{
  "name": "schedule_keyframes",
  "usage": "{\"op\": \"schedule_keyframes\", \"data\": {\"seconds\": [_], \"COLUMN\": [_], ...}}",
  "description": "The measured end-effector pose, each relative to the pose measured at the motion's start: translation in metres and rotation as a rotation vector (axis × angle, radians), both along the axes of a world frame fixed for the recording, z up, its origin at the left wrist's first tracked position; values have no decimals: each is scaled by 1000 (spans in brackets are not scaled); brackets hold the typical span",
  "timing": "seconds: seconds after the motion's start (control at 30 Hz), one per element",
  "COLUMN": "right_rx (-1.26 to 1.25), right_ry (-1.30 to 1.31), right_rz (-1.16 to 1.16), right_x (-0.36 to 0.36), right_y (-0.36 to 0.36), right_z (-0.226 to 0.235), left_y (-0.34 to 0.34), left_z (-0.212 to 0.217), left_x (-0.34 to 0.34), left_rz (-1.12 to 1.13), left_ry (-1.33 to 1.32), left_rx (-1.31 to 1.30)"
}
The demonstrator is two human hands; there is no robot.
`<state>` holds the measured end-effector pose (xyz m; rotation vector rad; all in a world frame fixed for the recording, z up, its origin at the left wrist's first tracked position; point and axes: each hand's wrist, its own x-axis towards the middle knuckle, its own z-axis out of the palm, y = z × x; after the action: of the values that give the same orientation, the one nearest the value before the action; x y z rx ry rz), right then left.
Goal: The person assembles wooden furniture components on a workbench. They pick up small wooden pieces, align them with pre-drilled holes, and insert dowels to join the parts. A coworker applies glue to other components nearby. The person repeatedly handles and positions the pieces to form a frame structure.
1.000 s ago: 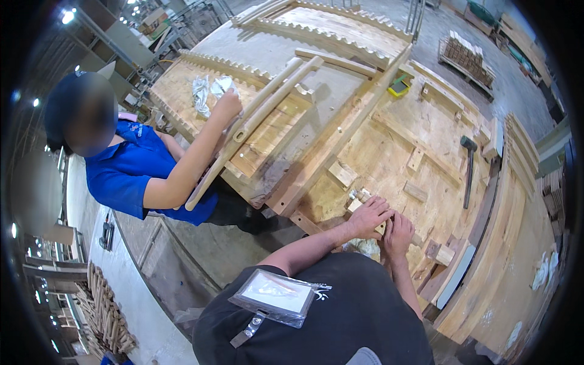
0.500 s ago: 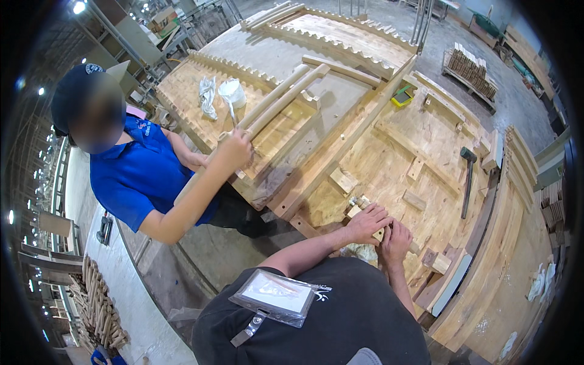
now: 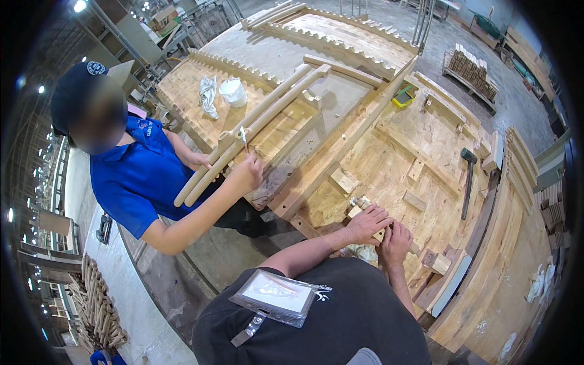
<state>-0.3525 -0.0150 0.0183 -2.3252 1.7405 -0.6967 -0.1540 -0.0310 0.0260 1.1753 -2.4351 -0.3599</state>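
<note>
Hands partly curled, gripping small wooden block.

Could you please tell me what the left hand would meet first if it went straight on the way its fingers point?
The left hand would probably meet the right hand first, close beside it; passing over that, the small wooden block looks next, though depth is unclear.

Wooden block partly hidden beneath fingers

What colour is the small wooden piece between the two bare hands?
The small wooden piece is pale yellowish tan, seen best in the head view.
</note>
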Motion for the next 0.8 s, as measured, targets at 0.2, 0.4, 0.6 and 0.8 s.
{"op": "schedule_keyframes", "data": {"seconds": [0.2, 0.4, 0.6, 0.8], "right_rx": [22, 27, 14, 41], "right_ry": [-17, -17, -17, -15], "right_rz": [4, 2, 1, -5], "right_x": [0, 0, 0, 0], "right_y": [0, 0, 0, 0], "right_z": [0, -1, -3, 0], "left_y": [0, -1, -1, 0], "left_z": [-3, -3, 1, 2], "left_x": [1, 1, 1, 1], "left_rz": [1, -4, -11, -4], "left_ry": [8, 13, 7, 10], "left_rx": [-1, -19, -26, -18]}}
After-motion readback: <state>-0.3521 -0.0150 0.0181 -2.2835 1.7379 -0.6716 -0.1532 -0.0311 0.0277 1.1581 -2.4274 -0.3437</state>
